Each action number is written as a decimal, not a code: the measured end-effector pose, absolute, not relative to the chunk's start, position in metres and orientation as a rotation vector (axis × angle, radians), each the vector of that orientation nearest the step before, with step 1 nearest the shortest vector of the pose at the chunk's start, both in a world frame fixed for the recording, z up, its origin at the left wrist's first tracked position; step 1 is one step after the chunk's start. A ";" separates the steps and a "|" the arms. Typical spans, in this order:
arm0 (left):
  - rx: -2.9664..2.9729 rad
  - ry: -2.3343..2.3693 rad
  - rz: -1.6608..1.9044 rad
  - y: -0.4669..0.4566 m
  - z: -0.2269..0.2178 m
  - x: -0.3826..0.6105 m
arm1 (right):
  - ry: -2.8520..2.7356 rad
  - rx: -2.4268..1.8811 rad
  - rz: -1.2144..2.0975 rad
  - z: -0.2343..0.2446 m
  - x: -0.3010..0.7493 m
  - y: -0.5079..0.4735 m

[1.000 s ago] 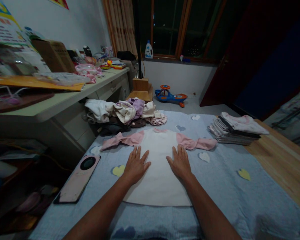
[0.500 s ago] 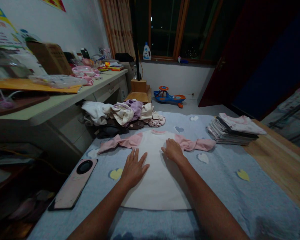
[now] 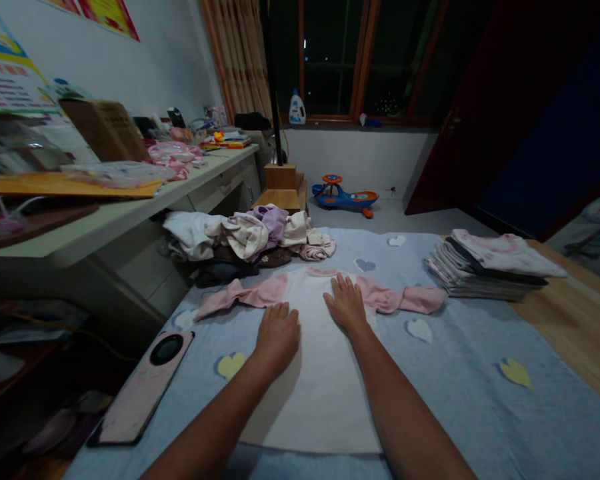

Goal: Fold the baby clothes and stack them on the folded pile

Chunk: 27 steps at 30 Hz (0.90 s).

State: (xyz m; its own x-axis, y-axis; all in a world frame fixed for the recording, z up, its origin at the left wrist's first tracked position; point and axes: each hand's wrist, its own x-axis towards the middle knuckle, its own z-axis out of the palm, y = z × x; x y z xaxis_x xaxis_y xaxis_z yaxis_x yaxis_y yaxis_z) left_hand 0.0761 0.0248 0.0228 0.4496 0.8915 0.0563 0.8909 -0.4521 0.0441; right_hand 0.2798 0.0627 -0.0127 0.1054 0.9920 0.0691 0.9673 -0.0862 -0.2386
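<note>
A long-sleeved children's shirt [image 3: 325, 387] with a white body and pink sleeves lies spread flat, its pink collar at the far end. My left hand [image 3: 279, 339] is on the shirt's left side just below the sleeve, fingers curled together on the fabric; the fingertips are partly hidden. Flat on the upper right of the chest rests my right hand [image 3: 346, 305], its fingers stretched and slightly apart. Left of the shirt lies a pink phone [image 3: 140, 393] with a round black camera ring.
Beneath everything is a blue cloth [image 3: 460, 387] with heart patterns. Crumpled clothes [image 3: 245, 233] are heaped at the back left, and a stack of folded clothes [image 3: 485, 270] stands at the right. A cluttered desk [image 3: 205, 177] runs along the left; a blue ride-on toy [image 3: 345, 198] is on the floor beyond.
The fingers of my left hand have gone from spread to curled together on the shirt's left side. My right hand stays on the chest. The view has shifted slightly.
</note>
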 end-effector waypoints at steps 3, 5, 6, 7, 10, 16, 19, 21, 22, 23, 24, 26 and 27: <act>2.716 1.464 0.247 0.055 0.020 0.101 | -1.962 -2.153 0.148 -0.014 0.280 0.064; 2.721 1.388 0.273 0.077 0.010 0.114 | -1.968 -2.150 0.144 -0.015 0.280 0.064; 2.717 1.380 0.277 0.086 0.004 0.119 | -1.971 -2.146 0.142 -0.016 0.281 0.064; 2.706 1.392 0.261 0.094 -0.001 0.123 | -1.973 -2.139 0.136 -0.017 0.281 0.064; 2.695 1.425 0.251 0.110 -0.015 0.123 | -1.945 -2.136 0.110 -0.019 0.281 0.065; 2.737 1.375 0.357 0.123 -0.012 0.105 | -1.849 -2.191 0.121 -0.021 0.280 0.066; 2.738 1.404 0.437 0.127 -0.009 0.098 | -1.847 -2.207 0.134 -0.020 0.280 0.067; 2.750 1.422 0.455 0.128 -0.011 0.098 | -1.844 -2.212 0.136 -0.020 0.280 0.068; 2.756 1.428 0.446 0.129 -0.013 0.098 | -1.843 -2.213 0.139 -0.020 0.280 0.068; 2.755 1.441 0.431 0.129 -0.015 0.098 | -1.842 -2.215 0.146 -0.020 0.280 0.069; 2.745 1.465 0.415 0.129 -0.017 0.099 | -1.846 -2.214 0.155 -0.020 0.280 0.069; 2.705 1.535 0.384 0.130 -0.020 0.100 | -1.868 -2.201 0.175 -0.019 0.281 0.070; 2.679 1.571 0.367 0.130 -0.021 0.100 | -1.884 -2.191 0.189 -0.018 0.282 0.070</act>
